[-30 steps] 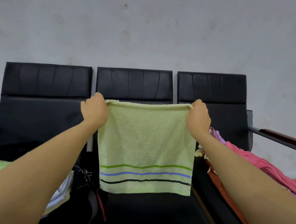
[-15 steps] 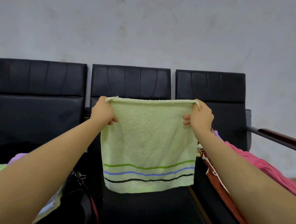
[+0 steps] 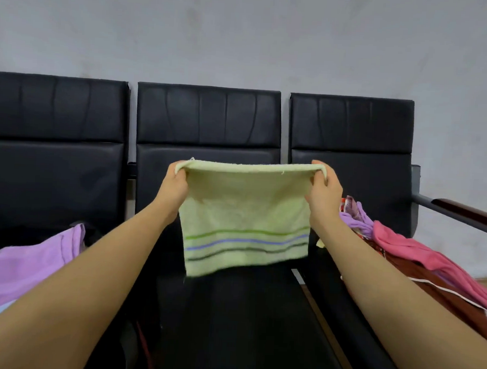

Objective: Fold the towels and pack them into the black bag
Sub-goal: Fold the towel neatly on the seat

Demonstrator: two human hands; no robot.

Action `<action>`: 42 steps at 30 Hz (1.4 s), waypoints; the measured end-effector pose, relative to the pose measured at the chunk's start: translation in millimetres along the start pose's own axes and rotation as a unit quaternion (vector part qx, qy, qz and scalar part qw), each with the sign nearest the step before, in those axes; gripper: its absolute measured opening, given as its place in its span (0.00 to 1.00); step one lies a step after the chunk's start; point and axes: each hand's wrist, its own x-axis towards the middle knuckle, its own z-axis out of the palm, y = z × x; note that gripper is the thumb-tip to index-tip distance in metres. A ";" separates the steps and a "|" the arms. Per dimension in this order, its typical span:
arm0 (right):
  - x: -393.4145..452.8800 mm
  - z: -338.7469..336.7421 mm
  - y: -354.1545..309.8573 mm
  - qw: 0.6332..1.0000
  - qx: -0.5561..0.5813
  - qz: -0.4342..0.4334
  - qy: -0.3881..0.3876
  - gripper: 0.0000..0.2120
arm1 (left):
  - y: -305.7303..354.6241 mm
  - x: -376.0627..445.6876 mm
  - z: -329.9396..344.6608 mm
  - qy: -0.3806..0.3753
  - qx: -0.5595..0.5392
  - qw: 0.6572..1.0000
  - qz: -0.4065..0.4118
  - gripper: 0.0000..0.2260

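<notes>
— Hands first: what do they grip?
— Left hand [image 3: 174,187] and right hand [image 3: 324,194] each pinch 1 top corner of the green towel [image 3: 245,215].
— Where is it?
— Hanging above the middle seat [image 3: 237,325], with 3 chair backs [image 3: 209,117] behind.

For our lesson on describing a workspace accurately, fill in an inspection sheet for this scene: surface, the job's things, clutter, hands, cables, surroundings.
Surface: row of three black padded seats; the middle seat lies under the towel.
Job's things: green striped towel held up in the air by its top corners, hanging, lower edge blurred. Purple towel lies on the left seat. The black bag cannot be made out.
Clutter: pile of pink, purple and red-brown cloths on the right seat.
Hands: left hand and right hand each pinch a top corner of the green striped towel.
Cables: nothing seen.
Surroundings: plain grey wall behind the seats; armrest at the right end.
</notes>
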 end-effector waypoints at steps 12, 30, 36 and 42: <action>-64.8 -41.8 46.3 0.997 -0.082 0.014 0.005 0.09 | -87.8 -74.0 -8.9 0.132 0.270 0.954 0.019 0.11; -92.9 -72.0 143.1 0.842 -0.443 0.233 -0.201 0.09 | -175.7 -121.0 -3.1 -0.094 0.601 0.789 -0.079 0.06; -98.2 -66.4 148.8 0.790 -0.566 0.123 -0.202 0.15 | -200.3 -134.8 0.2 -0.098 0.591 0.800 -0.034 0.22; -103.9 -63.8 149.3 0.745 -0.611 0.053 -0.263 0.16 | -205.7 -133.0 -9.6 -0.120 0.553 0.822 -0.056 0.13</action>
